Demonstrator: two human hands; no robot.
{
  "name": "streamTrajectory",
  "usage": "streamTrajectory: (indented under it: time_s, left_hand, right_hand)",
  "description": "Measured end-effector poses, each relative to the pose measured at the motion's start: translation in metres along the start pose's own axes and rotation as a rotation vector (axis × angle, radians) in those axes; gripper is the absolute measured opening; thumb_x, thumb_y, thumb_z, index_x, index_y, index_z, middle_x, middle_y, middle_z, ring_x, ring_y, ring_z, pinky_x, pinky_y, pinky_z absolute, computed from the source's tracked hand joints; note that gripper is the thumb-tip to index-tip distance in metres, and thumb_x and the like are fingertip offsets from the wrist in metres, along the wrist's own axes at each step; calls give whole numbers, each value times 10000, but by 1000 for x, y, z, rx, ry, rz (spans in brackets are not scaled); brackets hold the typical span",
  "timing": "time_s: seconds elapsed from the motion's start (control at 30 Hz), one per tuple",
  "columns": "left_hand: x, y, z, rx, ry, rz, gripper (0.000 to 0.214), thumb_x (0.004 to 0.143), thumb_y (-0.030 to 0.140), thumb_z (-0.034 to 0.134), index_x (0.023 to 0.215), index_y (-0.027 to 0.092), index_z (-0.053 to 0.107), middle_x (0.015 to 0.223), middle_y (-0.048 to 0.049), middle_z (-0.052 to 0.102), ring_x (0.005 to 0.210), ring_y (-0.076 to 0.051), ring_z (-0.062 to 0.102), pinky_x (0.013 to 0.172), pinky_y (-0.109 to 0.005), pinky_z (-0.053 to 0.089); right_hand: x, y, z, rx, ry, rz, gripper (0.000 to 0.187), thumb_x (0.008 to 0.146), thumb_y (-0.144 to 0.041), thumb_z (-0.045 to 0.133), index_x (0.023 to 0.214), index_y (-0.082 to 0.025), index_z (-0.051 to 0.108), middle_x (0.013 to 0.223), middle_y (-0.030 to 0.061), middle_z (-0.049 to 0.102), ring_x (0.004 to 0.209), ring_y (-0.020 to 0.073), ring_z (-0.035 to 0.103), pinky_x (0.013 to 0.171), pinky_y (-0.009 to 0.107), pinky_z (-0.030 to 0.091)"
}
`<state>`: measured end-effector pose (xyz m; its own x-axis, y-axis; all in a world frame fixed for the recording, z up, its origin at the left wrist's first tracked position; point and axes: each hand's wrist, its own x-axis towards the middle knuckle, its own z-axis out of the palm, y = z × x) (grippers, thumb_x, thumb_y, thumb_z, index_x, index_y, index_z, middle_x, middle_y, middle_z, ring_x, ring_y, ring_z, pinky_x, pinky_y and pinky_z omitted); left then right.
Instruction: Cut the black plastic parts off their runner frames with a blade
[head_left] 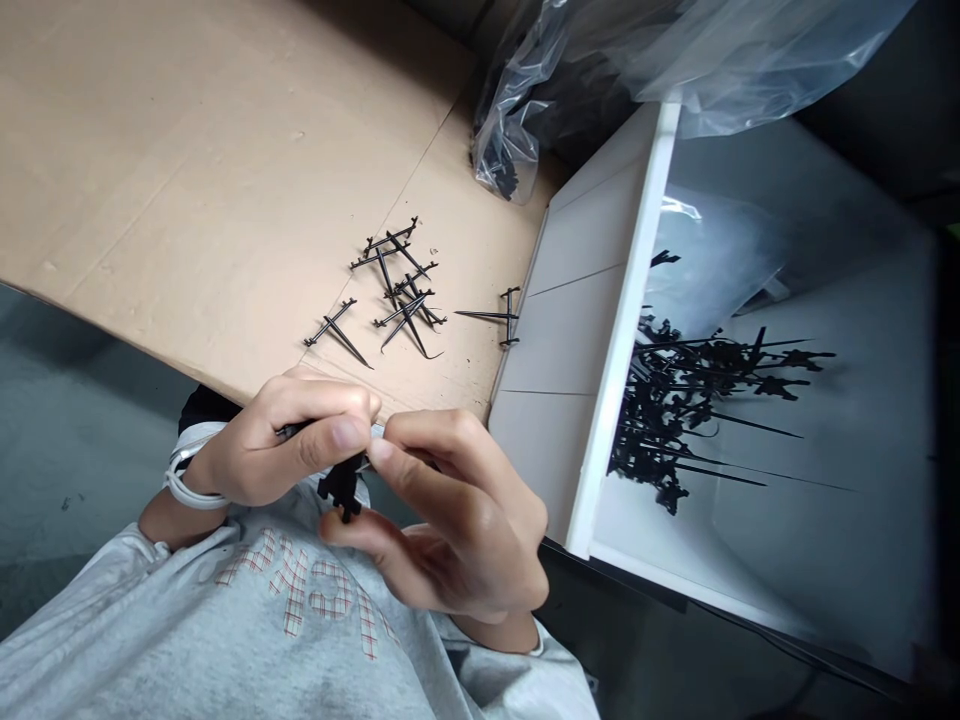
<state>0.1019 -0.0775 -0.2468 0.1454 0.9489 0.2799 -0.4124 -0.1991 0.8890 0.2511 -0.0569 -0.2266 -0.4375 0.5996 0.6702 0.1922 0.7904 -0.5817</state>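
Close to my chest, both hands grip one small black plastic part, which is partly hidden by fingers. My left hand is closed round its upper end, thumb pressed against the curled fingers. From the other side, my right hand pinches the part, with a thumb under its lower end and the fingertips meeting my left thumb. Just beyond the hands, several black T-shaped plastic pieces with thin tapered stems lie in a loose pile on the cardboard-covered table.
To the right stands a white bin holding a heap of black plastic parts and a clear bag. One T-shaped piece lies by its wall. A clear plastic bag with dark parts sits at the back.
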Motion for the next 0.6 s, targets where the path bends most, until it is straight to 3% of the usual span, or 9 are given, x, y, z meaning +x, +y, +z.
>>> streamTrajectory:
  time_s: [0.33, 0.6]
  left_hand:
    - [0, -2, -3, -21, -40, 20, 342, 981, 298, 480, 659, 199, 423, 555, 45, 325, 463, -100, 300, 464, -294, 248]
    - [0, -1, -4, -15, -44, 7, 358, 978, 311, 497, 650, 190, 422, 559, 44, 342, 471, -90, 316, 466, -281, 261]
  right_hand:
    - [3, 0, 0, -23, -5, -15, 164, 916, -309, 622, 958, -153, 648, 794, 40, 607, 647, 115, 562, 495, 220, 490]
    - [3, -3, -1, -21, -19, -11, 229, 939, -337, 605, 921, -113, 649, 809, 46, 596, 648, 94, 544, 508, 208, 479]
